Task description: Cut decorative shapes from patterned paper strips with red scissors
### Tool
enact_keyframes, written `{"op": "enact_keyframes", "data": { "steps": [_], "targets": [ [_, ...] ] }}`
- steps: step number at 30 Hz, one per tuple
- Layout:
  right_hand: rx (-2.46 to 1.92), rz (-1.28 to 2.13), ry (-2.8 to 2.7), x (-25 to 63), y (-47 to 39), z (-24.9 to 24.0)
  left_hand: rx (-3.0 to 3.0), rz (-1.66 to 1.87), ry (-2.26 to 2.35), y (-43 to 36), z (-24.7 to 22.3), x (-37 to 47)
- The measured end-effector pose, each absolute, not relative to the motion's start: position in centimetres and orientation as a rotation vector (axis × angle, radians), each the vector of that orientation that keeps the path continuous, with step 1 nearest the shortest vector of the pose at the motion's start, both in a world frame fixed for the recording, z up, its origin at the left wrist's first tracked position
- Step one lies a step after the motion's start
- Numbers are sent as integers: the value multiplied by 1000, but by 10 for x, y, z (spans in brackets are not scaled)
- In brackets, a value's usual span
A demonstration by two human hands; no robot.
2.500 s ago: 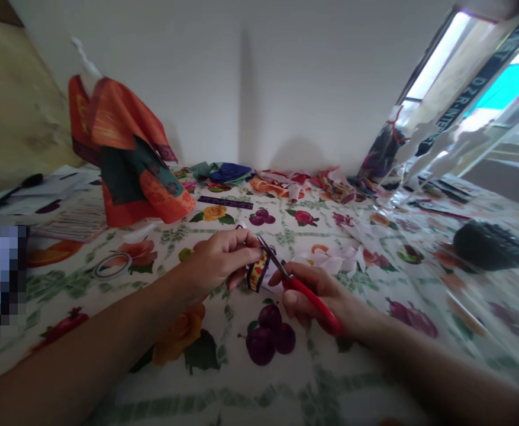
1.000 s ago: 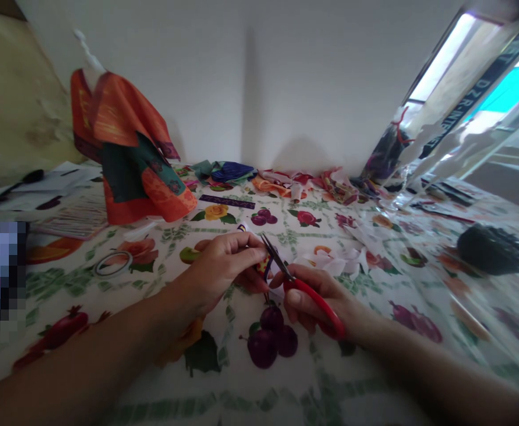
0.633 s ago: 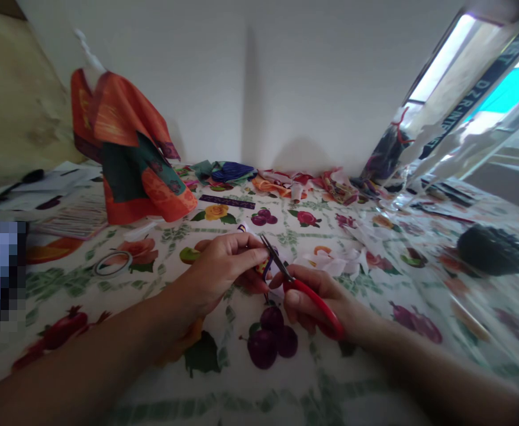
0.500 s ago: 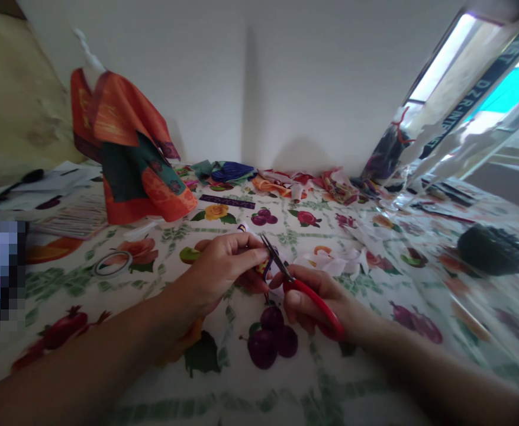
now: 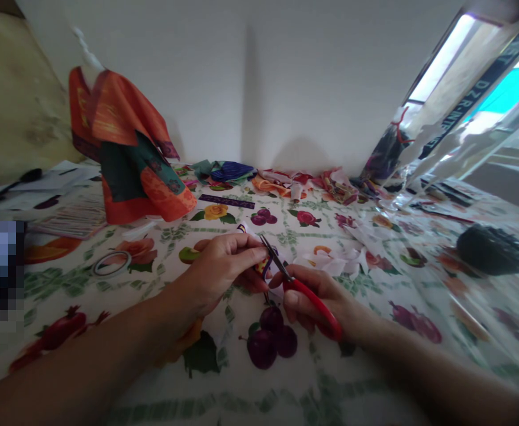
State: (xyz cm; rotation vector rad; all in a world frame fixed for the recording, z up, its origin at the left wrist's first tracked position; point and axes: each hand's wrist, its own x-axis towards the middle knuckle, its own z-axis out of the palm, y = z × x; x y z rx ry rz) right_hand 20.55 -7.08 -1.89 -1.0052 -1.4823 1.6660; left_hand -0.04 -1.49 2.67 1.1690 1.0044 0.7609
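Observation:
Between the thumb and fingers of my left hand (image 5: 230, 258) is a small piece of patterned fabric (image 5: 264, 267), purple and yellow with some white; my fingers hide much of it. My right hand (image 5: 315, 296) is closed around the red handles of a pair of scissors (image 5: 312, 306). Their blades point up and to the left, across the fabric's right edge, close to my left fingertips. Whether the blades touch the cloth I cannot tell. White scraps (image 5: 330, 263) lie just beyond my right hand.
A small orange and green garment (image 5: 128, 142) stands at the back left. Fabric scraps (image 5: 230, 171) lie along the wall, near a purple strip (image 5: 226, 202). A tape roll (image 5: 112, 264) lies left, a dark plastic-wrapped bundle (image 5: 496, 248) right. Fruit-print cloth (image 5: 263, 393) covers the table.
Almost nothing differs. Both hands keep their places with the fabric and the scissors, and the view has shifted very slightly.

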Motion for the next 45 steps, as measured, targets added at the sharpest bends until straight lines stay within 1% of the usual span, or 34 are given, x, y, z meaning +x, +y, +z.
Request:
{"op": "enact_keyframes", "data": {
  "steps": [18,26,35,45],
  "targets": [
    [-975,1717,-1413,202,-73,-20,1165,755,1016,-14,29,0],
    [-1141,1553,-1342,202,-67,-21,1176,748,943,-9,26,-2],
    [-1106,1594,-1325,202,-66,-25,1224,878,884,-10,25,-4],
    [-1134,1588,-1370,201,-66,-26,1251,941,812,-9,21,-7]
  ]
}}
